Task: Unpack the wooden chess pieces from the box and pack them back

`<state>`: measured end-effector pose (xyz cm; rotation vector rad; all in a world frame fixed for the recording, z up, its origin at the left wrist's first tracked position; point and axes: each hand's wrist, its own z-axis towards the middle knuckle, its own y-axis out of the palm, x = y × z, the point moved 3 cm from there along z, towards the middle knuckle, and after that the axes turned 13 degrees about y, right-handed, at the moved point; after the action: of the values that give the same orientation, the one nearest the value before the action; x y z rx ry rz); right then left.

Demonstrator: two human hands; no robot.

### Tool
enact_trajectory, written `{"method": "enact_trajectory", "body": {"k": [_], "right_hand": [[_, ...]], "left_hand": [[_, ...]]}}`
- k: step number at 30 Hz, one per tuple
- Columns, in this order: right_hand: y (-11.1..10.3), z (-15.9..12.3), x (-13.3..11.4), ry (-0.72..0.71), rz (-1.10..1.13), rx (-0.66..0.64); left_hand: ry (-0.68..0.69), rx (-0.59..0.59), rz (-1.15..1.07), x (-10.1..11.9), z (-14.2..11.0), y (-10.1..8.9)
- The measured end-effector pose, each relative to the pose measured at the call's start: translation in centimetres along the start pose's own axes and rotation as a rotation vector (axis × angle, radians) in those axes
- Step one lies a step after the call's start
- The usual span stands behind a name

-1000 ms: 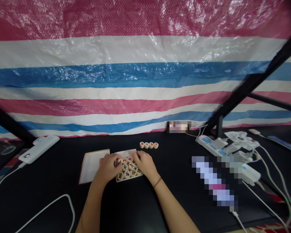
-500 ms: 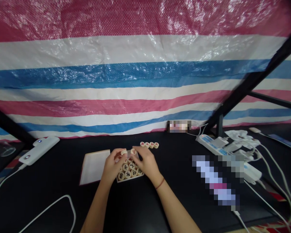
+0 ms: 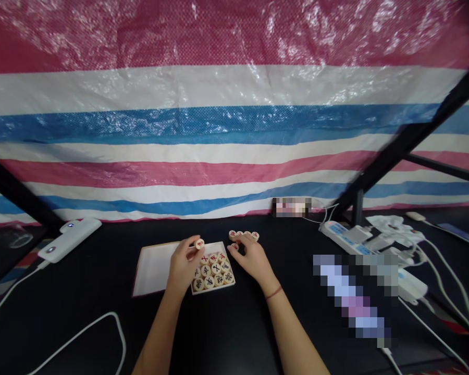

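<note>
My left hand (image 3: 183, 259) pinches a round Chinese chess piece (image 3: 199, 244) with a red character, held above the box's far left corner. My right hand (image 3: 254, 256) is closed on another red-marked piece (image 3: 234, 247), just in front of a short row of red-marked pieces (image 3: 232, 235) on the black table; its fingers partly cover that row. Between the hands sits an open white box (image 3: 218, 248) with several black- and red-marked pieces in rows. The box's far end shows its bare bottom. The box lid (image 3: 156, 268) lies to the left, partly behind my left hand.
A white power bank (image 3: 70, 238) with a cable lies at the left. A white power strip (image 3: 344, 235) with plugs and cords and a blurred-out object (image 3: 347, 291) are at the right. A striped plastic sheet (image 3: 219, 172) hangs behind the table.
My right hand has moved right from over the box to the row, carrying a red-marked piece. My left hand stays over the box with its piece, now turned to show its red character.
</note>
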<state>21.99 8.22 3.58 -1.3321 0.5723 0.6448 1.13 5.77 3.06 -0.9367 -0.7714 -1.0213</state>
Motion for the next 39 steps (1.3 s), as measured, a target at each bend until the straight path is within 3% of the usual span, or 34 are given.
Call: {"method": "enact_trajectory", "body": {"k": [3,6,8,11,14,21,39], "right_hand": [[0.3,-0.9,-2.2,-0.047,0.197,-0.091],[0.9,-1.7,-3.7,-0.081,0.242,-0.171],[0.9,-1.7,-3.6,-0.09,0.247,-0.147],[0.1,-0.8,-2.2,-0.055,0.182,0.004],[-0.5,0.0,-0.3,0.004,0.019,0.068],[0.2,0.0,0.9,0.128,-0.262,-0.003],[1.2,-0.1,0.7,0.171,-0.382,0.024]], "left_hand": [[0.194,-0.175,0.159,1.1,-0.5,1.2],[0.276,-0.274,0.282,1.6,-0.9,2.1],[0.298,-0.294,0.327,1.5,-0.9,2.2],[0.319,-0.277,0.419,1.0,-0.7,1.7],[0.289,-0.227,0.538,0.4,-0.3,0.8],[0.164,-0.222,0.684,0.5,-0.2,0.0],[0.063,-0.291,0.721,1.0,-0.2,0.0]]}}
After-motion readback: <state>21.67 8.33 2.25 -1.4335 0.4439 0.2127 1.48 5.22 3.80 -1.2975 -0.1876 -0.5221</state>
